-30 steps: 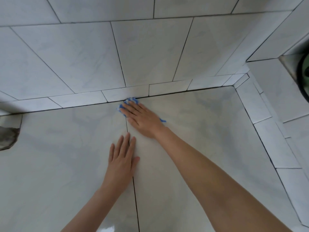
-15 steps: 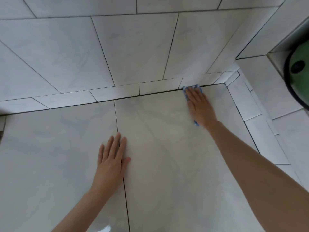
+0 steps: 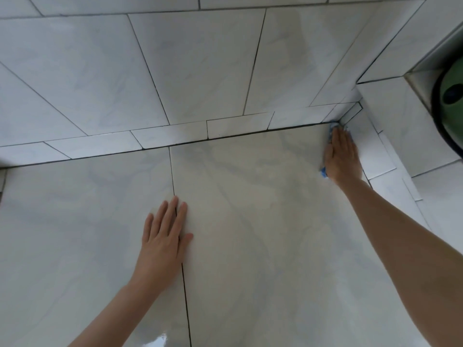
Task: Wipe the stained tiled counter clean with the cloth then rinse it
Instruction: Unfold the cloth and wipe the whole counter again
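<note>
Right hand (image 3: 342,156) presses the cloth (image 3: 323,173) into the table (image 3: 263,234) corner.
Its fingers (image 3: 338,140) lie straight together over it; left hand (image 3: 162,239) rests flat, fingers slightly spread.

The left hand (image 3: 164,236) lies flat, palm down, fingers (image 3: 172,211) straight. The right hand (image 3: 342,156) presses flat, arm stretched forward.

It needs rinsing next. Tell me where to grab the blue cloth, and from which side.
Pinch the blue cloth at the edge poking out beside the heel of the right hand, coming from the left over the counter. It lies flat in the corner, so the tiled walls probably block the far and right sides.
</note>
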A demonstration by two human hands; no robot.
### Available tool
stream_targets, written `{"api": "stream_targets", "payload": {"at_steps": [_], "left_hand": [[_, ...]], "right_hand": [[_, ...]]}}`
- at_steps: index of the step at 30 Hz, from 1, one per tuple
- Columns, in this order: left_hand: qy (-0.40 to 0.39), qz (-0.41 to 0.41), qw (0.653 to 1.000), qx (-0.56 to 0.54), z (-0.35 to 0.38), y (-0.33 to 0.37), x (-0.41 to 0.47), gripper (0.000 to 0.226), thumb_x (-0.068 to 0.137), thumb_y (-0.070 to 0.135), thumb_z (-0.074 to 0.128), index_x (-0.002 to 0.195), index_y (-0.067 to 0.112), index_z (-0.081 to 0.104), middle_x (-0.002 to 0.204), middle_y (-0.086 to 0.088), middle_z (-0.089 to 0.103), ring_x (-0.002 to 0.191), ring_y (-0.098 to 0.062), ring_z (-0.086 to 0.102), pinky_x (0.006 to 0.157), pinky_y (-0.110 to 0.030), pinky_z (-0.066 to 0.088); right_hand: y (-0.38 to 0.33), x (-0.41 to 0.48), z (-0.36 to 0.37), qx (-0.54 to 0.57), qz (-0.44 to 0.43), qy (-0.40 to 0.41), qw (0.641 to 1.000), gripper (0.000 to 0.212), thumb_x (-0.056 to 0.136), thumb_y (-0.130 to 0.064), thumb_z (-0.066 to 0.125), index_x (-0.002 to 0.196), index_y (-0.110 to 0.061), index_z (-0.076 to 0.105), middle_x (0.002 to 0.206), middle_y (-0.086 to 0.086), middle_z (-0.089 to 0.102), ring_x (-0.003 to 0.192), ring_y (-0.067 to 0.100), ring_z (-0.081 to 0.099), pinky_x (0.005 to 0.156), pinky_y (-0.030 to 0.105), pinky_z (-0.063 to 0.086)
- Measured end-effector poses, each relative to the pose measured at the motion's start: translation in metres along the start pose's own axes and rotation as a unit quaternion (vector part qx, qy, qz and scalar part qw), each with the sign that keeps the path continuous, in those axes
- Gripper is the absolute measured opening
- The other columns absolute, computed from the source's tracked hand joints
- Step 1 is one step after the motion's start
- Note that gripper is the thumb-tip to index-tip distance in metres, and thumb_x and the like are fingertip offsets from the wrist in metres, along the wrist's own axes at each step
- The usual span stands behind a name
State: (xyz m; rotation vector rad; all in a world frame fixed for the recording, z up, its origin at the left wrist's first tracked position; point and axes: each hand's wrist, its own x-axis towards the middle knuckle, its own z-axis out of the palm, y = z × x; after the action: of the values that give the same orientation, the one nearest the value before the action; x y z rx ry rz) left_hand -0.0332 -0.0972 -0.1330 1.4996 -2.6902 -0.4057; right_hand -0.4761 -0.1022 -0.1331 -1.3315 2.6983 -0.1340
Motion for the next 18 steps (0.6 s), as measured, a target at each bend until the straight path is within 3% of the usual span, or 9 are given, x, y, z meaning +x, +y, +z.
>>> {"api": "stream_targets", "payload": {"at_steps": [8,13,18], "left_hand": [[-0.006,0.000,1.000,-0.003,-0.001,-0.001,0.000,0.061,0.096,0.049,0.013,0.147,0.016,0.022,0.153,-0.005,0.020,0.141,-0.020,0.010,0.113,-0.033,-0.001],[-0.008,0.004,1.000,0.001,-0.003,-0.002,0.002,0.061,0.093,0.046,0.021,0.145,0.015,0.025,0.152,-0.006,0.022,0.139,-0.018,0.009,0.111,-0.031,-0.002],[-0.003,0.009,1.000,-0.002,-0.007,-0.001,-0.002,0.060,0.091,0.042,0.026,0.142,0.011,0.033,0.150,-0.010,0.029,0.137,-0.021,0.017,0.110,-0.034,0.003]], "right_hand": [[0.025,-0.054,0.006,-0.009,0.008,0.018,1.000,0.073,0.085,-0.040,-0.005,0.149,-0.007,0.008,0.158,0.006,0.011,0.146,0.017,0.004,0.118,0.028,-0.003],[0.043,-0.096,0.006,-0.013,0.004,0.022,1.000,0.071,0.087,-0.037,-0.001,0.149,-0.004,0.012,0.157,0.009,0.015,0.146,0.020,0.008,0.118,0.029,0.001],[0.055,-0.138,0.001,0.002,0.003,0.021,1.000,0.068,0.089,-0.036,0.004,0.149,-0.006,0.013,0.157,0.004,0.012,0.145,0.017,0.009,0.117,0.022,-0.003]]}}
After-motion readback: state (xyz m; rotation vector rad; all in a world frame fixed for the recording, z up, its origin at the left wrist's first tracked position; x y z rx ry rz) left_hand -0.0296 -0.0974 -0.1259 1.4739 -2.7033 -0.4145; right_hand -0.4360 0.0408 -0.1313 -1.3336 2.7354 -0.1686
